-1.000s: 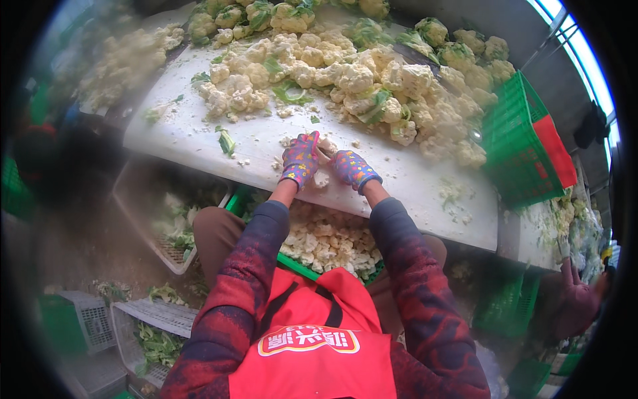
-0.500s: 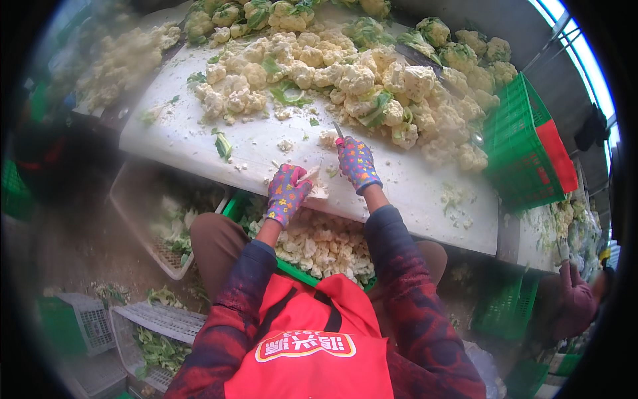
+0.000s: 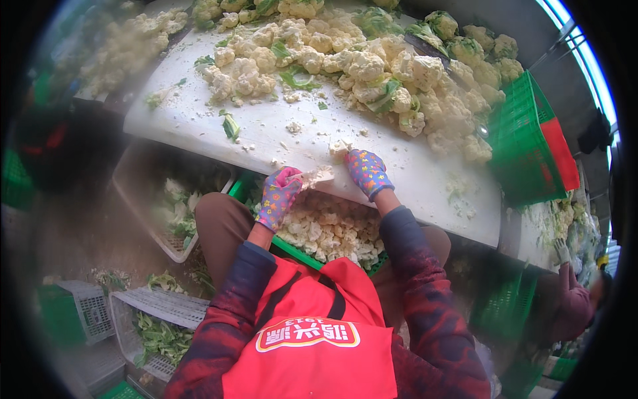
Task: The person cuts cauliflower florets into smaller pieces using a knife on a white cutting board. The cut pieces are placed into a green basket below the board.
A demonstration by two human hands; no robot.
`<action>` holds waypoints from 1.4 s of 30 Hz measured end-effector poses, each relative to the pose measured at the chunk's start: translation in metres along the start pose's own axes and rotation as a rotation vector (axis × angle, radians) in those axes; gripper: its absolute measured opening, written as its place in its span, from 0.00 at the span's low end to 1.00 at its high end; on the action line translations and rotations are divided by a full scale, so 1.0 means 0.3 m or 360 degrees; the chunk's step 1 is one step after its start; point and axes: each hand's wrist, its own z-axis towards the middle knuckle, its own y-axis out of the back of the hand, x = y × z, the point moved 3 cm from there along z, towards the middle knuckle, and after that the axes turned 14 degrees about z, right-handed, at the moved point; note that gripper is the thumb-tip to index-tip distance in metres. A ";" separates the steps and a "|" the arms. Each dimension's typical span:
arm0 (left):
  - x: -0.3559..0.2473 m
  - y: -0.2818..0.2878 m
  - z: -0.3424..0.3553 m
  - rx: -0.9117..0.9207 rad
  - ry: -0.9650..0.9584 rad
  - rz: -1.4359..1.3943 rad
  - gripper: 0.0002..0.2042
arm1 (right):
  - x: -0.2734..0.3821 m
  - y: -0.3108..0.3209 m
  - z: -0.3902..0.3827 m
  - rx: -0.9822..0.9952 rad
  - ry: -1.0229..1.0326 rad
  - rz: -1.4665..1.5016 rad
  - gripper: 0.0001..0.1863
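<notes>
My left hand [image 3: 279, 198], in a purple flowered glove, is closed on a pale cauliflower stalk [image 3: 319, 176] at the near edge of the white table [image 3: 199, 143]. My right hand [image 3: 368, 173], gloved alike, is closed just right of it, with its fingers by a small cauliflower piece [image 3: 340, 147]. The knife that showed in this hand half a second ago is hidden behind the glove now. Below both hands, between my knees, a green crate [image 3: 292, 251] holds many cut cauliflower florets [image 3: 332, 229].
Large cauliflower pieces [image 3: 365, 66] are heaped across the table's far side. A green crate with a red panel [image 3: 531, 146] stands at the right. A pale crate with leaves [image 3: 176, 249] sits at lower left. Another person's gloved hand [image 3: 562, 250] is at far right.
My hands have moved slightly apart, the left down and left, the right a little right and down. The knife blade above my right hand has dropped out of sight.
</notes>
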 end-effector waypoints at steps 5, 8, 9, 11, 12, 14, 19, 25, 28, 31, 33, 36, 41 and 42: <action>0.036 -0.014 -0.086 0.0123 -0.0102 -0.0222 0.06 | 0.025 0.045 -0.280 0.0276 0.0161 0.0408 0.15; 0.032 -0.102 -0.130 0.0341 -0.0126 -0.0324 0.12 | 0.061 0.045 -0.396 0.0443 -0.0324 0.1542 0.18; 0.035 -0.146 -0.147 0.0480 -0.0119 -0.0198 0.13 | 0.075 0.034 -0.421 0.0509 -0.0492 0.2039 0.18; 0.026 -0.196 -0.164 0.0565 -0.0389 0.0198 0.16 | 0.088 0.016 -0.453 0.0517 -0.0534 0.2124 0.19; 0.030 -0.189 -0.174 0.0399 -0.0467 0.0724 0.17 | 0.088 0.002 -0.464 0.0518 -0.0548 0.2146 0.19; 0.031 -0.162 -0.184 0.0027 -0.0734 0.1694 0.20 | 0.068 -0.021 -0.499 0.0424 -0.0555 0.2193 0.15; 0.111 -0.117 -0.167 0.0115 -0.0610 0.2423 0.39 | 0.010 -0.037 -0.727 0.0452 -0.0328 0.1344 0.14; 0.209 -0.401 -0.135 0.0719 -0.0611 0.2669 0.44 | -0.026 0.082 -1.008 -0.0067 -0.0676 0.2107 0.21; 0.198 -0.554 -0.139 0.0789 -0.0746 0.2556 0.39 | -0.016 0.144 -1.037 -0.0372 -0.0599 0.2557 0.24; 0.206 -0.682 -0.225 0.0780 -0.1197 0.2185 0.36 | -0.019 0.173 -1.012 -0.0540 -0.0701 0.2546 0.25; 0.238 -0.675 -0.257 0.0855 -0.1466 0.2244 0.37 | -0.019 0.178 -0.963 -0.0384 -0.0609 0.2563 0.27; 0.264 -0.469 -0.167 0.0600 -0.1366 0.2157 0.31 | -0.039 0.180 -0.835 -0.0100 -0.0647 0.2527 0.29; 0.268 -0.120 0.001 0.0567 -0.0407 0.2152 0.26 | 0.030 0.228 -0.331 0.0197 -0.0203 0.1729 0.29; 0.249 -0.110 -0.002 0.0523 -0.0462 0.2170 0.26 | 0.069 0.240 -0.181 0.0182 -0.0096 0.1565 0.26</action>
